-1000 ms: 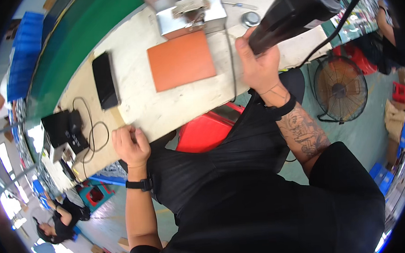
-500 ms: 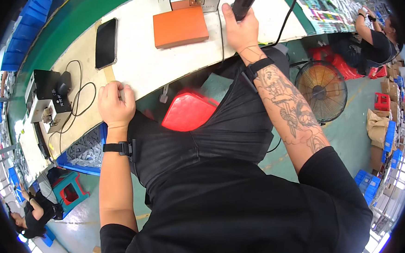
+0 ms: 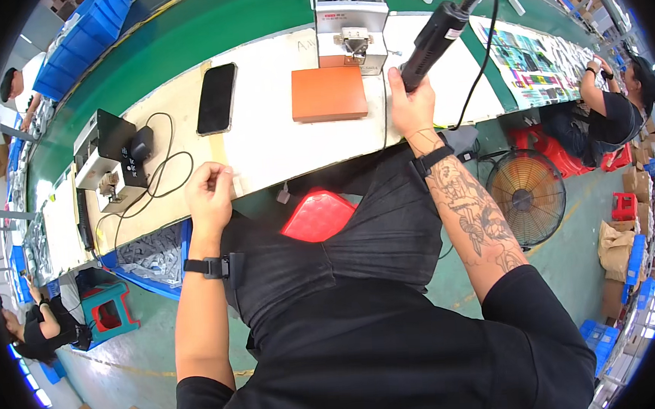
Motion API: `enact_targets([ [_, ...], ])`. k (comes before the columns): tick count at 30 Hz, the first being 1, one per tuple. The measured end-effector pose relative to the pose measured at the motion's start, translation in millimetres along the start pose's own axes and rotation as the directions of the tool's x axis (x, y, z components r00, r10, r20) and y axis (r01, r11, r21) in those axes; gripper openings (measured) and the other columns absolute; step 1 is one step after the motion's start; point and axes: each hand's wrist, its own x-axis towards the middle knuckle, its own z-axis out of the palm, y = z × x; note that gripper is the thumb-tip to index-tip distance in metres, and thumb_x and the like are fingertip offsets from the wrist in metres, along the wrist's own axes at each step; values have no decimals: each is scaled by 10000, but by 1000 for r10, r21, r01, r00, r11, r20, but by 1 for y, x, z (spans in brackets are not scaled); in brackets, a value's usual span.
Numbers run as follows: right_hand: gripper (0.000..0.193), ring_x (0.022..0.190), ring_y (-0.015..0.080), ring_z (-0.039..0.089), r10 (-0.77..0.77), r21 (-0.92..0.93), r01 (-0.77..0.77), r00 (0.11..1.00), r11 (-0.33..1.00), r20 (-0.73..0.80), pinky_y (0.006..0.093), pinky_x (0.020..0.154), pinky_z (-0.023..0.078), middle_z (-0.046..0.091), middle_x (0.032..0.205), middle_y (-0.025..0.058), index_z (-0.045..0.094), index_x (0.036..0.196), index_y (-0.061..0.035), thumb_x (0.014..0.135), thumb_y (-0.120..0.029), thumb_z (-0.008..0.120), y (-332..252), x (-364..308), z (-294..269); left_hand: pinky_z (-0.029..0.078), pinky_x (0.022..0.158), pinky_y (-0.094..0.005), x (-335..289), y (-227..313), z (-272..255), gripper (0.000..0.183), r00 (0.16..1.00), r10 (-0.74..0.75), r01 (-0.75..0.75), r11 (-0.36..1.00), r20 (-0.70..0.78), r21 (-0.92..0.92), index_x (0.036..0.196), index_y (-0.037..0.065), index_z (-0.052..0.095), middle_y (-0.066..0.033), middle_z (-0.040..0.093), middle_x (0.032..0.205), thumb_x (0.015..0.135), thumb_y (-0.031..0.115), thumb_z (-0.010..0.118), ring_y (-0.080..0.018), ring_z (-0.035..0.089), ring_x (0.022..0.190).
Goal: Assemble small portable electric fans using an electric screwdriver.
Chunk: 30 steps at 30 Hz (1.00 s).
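Observation:
My right hand (image 3: 414, 108) is wrapped around the lower end of a black corded cylindrical hand tool (image 3: 436, 42), held tilted over the bench with its cord looping from the upper end. Fingers curled and thumb against them, my left hand (image 3: 210, 194) is at the bench's front edge; what it pinches, if anything, is too small to make out. Between the hands lies an orange block (image 3: 328, 94), in front of a grey-and-white bench machine (image 3: 351, 27) with a metal fixture. A black phone (image 3: 217, 99) rests beyond my left hand.
Another small machine (image 3: 112, 161) with a loose black cable stands at the left. Below the bench are a blue bin (image 3: 151, 260) of parts and a red stool (image 3: 319, 216). A floor fan (image 3: 526, 196) stands right. Co-workers sit at both sides; a green belt (image 3: 249, 25) runs behind.
The view has shifted, showing more of the bench machine and the tool. My left hand has lifted slightly and turned, its fingertips drawn together. My right hand keeps its grip on the tool.

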Motion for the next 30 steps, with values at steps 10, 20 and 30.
enact_targets([
  [10, 221, 775, 80, 548, -68, 180, 70, 998, 981, -18, 256, 737, 449, 605, 840, -11, 600, 1006, -49, 1050, -234, 712, 36, 12, 15, 413, 612, -416, 22, -43, -36, 147, 920, 383, -239, 712, -79, 660, 783, 50, 601, -82, 514, 654, 903, 69, 684, -287, 495, 642],
  [20, 414, 850, 121, 640, 12, 152, -23, 997, 988, 72, 300, 799, 531, 734, 932, 59, 667, 1090, 38, 973, -337, 800, 36, 12, 23, 415, 602, -430, 18, -50, -36, 162, 928, 369, -232, 668, -45, 707, 789, 81, 600, -71, 511, 649, 916, 150, 673, -283, 514, 646],
  [30, 557, 896, 255, 743, -77, -22, 76, 997, 997, -19, 374, 860, 558, 777, 939, 114, 692, 1092, -3, 939, -532, 772, 21, -1, 8, 463, 637, -430, -3, -40, -41, 201, 955, 282, -143, 711, -92, 688, 785, 76, 600, -76, 548, 664, 914, 202, 690, -282, 569, 680],
])
